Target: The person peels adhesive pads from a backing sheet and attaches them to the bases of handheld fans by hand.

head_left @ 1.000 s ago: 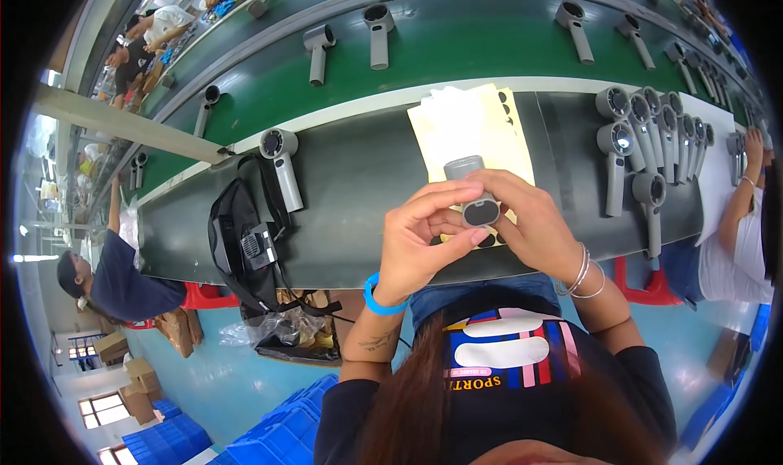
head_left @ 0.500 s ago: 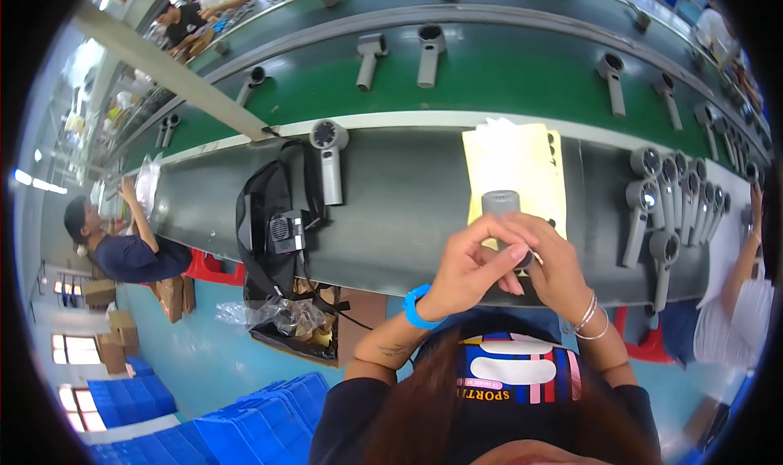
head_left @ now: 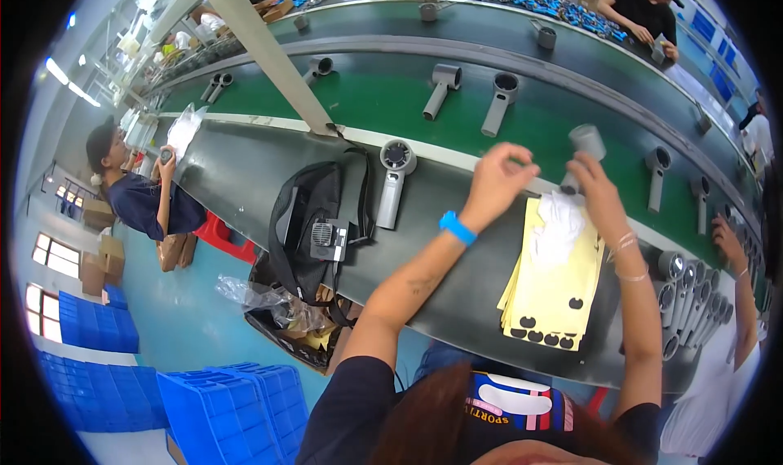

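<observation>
My right hand [head_left: 598, 186] is closed around a grey handheld fan [head_left: 589, 143], raised at the green conveyor's near edge with its round head pointing away from me. Beside it, to the left, my left hand [head_left: 499, 181] hovers with loosely curled fingers, a gap between thumb and forefinger; I see nothing in it. Below both hands lies a stack of yellow sheets [head_left: 546, 290] with several black round stickers near its lower edge. A crumpled white cloth or tissue [head_left: 557, 228] rests on the upper part of the sheets.
Several grey fans lie on the green conveyor [head_left: 367, 98]. More fans [head_left: 689, 298] are grouped at the right of my dark bench [head_left: 440, 294]. Left of me are one fan [head_left: 394, 183], a black bag [head_left: 306, 220] and an open carton [head_left: 294, 326]. Co-workers sit on both sides.
Both hands have moved forward from over the yellow sheets to the conveyor's edge and separated. The fan has gone forward in my right hand. The view has turned, uncovering the stickers.
</observation>
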A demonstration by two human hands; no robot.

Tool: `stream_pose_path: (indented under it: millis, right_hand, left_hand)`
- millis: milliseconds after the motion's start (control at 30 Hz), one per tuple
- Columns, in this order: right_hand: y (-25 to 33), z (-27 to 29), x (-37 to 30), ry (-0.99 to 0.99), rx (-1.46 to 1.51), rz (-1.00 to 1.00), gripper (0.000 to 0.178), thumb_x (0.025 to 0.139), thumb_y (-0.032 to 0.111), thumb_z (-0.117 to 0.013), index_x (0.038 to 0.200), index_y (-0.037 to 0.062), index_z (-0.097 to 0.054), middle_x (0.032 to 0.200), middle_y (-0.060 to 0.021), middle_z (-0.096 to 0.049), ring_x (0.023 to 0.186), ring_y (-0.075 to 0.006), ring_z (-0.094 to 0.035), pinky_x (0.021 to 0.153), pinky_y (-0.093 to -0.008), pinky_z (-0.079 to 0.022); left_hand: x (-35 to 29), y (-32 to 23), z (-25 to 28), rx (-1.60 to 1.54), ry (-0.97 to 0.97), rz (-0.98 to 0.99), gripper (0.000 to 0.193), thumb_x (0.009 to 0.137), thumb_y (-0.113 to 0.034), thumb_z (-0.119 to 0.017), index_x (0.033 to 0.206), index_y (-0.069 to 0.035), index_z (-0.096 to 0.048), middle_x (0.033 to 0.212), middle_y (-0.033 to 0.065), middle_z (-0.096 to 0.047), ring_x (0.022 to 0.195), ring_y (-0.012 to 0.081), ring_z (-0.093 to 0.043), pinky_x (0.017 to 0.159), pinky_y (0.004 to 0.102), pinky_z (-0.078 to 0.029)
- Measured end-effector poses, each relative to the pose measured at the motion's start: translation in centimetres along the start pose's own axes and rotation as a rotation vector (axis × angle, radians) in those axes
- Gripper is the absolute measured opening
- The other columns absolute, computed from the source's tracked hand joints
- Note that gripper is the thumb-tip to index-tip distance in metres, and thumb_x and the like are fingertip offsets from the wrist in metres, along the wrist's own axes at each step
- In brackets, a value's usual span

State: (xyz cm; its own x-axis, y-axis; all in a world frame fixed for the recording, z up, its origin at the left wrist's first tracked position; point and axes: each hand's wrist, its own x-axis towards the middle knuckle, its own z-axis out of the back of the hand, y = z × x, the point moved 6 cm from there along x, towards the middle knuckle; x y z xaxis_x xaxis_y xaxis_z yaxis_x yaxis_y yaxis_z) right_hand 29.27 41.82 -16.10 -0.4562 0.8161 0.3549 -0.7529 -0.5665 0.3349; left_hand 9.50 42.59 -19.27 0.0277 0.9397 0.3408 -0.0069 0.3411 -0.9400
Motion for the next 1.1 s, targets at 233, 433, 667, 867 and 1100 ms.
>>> stream_pose_path:
  millis: [233,433,667,867,1100]
  right_hand:
    - [-15.5,-1.9,1.7,0.041,-0.448,-0.134,0.044,0.084,-0.008,-0.046,0.126,0.0045,-0.05,0.14,-0.0171,-0.041,0.114,-0.0376,-0.052,0.093,-0.0416,-0.046]
    - [-9.5,-0.6,0.6,-0.024,-0.166,-0.235,0.045,0.084,-0.005,-0.051,0.128,0.0062,-0.049,0.142,-0.0169,-0.04,0.112,-0.0397,-0.053,0.091,-0.0421,-0.047]
    - [-0.4,0.9,-9.6,-0.181,0.252,-0.324,0.026,0.084,0.002,-0.062,0.11,0.0029,-0.061,0.108,-0.0123,-0.062,0.085,-0.0238,-0.063,0.072,-0.0305,-0.052]
    - [4.1,-0.8,-10.7,-0.327,0.08,-0.23,0.038,0.078,0.013,-0.073,0.113,0.0048,-0.062,0.115,-0.0116,-0.06,0.096,-0.0269,-0.061,0.081,-0.0364,-0.05]
    - [1.2,-2.2,-10.4,-0.185,0.382,-0.441,0.026,0.083,0.015,-0.07,0.102,0.0004,-0.061,0.089,-0.0106,-0.065,0.074,-0.022,-0.061,0.068,-0.034,-0.048]
  left_hand:
    - [9.1,8.7,2.1,0.916,-0.318,-0.152,0.053,0.071,-0.019,-0.078,0.113,-0.001,-0.052,0.108,0.0197,-0.053,0.094,0.0371,-0.054,0.084,0.0449,-0.046]
    - [10.6,9.8,5.2,0.778,-0.351,-0.002,0.044,0.07,-0.012,-0.075,0.107,-0.001,-0.055,0.099,0.0223,-0.061,0.096,0.0402,-0.059,0.083,0.0459,-0.048]
    - [8.6,2.6,5.9,0.108,-0.442,-0.294,0.044,0.072,0.0,-0.075,0.11,-0.001,-0.053,0.104,0.0165,-0.066,0.094,0.0231,-0.064,0.084,0.0323,-0.05]
    - [0.6,-6.8,3.5,-0.224,-0.186,-0.236,0.039,0.086,0.004,-0.064,0.119,0.002,-0.045,0.111,0.0165,-0.062,0.097,0.0179,-0.062,0.085,0.0267,-0.05]
    - [-7.5,-6.5,3.0,-0.099,0.05,0.275,0.025,0.085,-0.006,-0.066,0.105,0.0,-0.05,0.083,0.0056,-0.057,0.062,0.0139,-0.059,0.056,0.0269,-0.05]
